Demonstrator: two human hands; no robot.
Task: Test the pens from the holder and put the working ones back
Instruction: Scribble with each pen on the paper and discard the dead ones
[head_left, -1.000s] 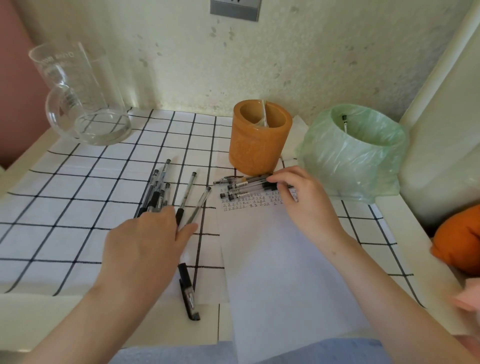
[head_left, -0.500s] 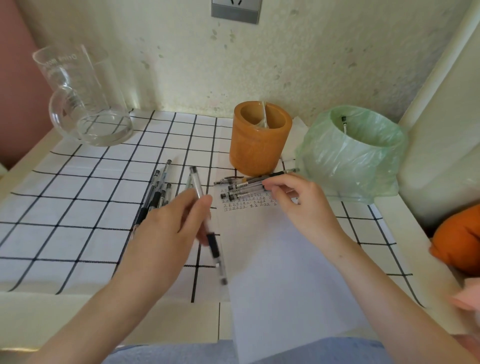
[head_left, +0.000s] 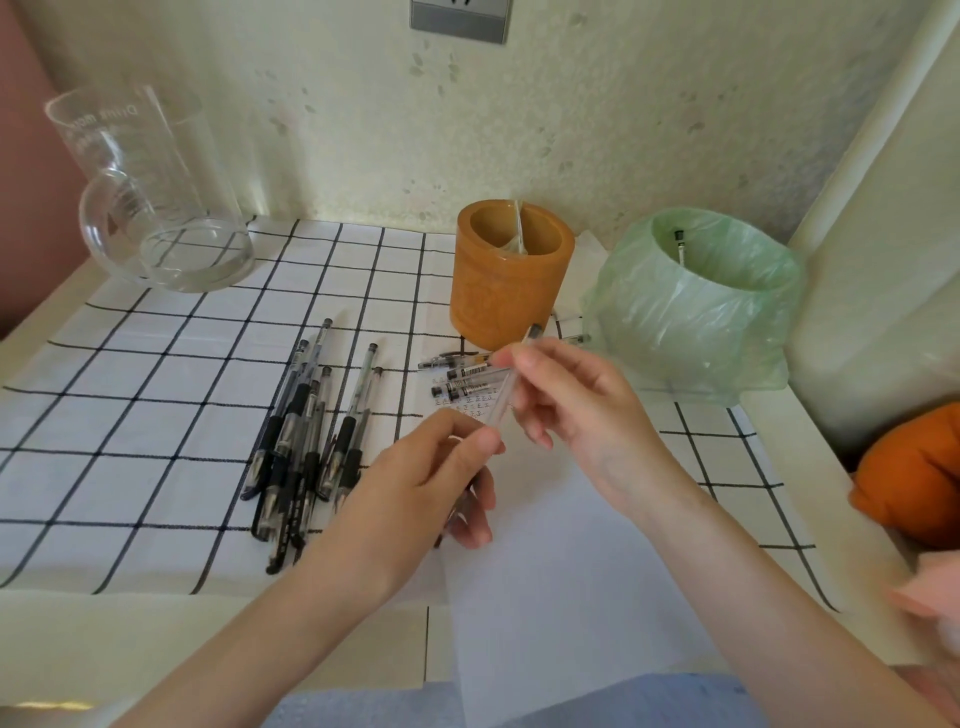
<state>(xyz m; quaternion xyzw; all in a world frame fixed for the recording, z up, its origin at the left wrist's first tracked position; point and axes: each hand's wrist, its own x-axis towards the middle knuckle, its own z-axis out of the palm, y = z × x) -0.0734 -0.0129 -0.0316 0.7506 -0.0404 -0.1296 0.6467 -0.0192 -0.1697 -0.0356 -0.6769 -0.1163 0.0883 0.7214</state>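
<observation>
Both hands hold one clear pen (head_left: 506, 389) above the white paper (head_left: 561, 571). My left hand (head_left: 415, 488) grips its lower end, my right hand (head_left: 576, 405) pinches its upper barrel. The pen tilts up toward the orange holder (head_left: 511, 275), which stands at the back with no pens showing above its rim. Several black-grip pens (head_left: 306, 441) lie in a pile on the checked cloth to the left. A few more pens (head_left: 462, 376) lie at the top of the paper, beside small test scribbles.
A bin lined with a green bag (head_left: 696, 306) stands right of the holder, one pen (head_left: 679, 244) poking up inside. A glass jug (head_left: 150, 197) sits at the back left. An orange cloth object (head_left: 914, 473) lies at the right edge. The wall is close behind.
My left hand lifted a pen from the pile and carried it right over the paper. My right hand left the pens on the paper and took hold of that pen's upper end.
</observation>
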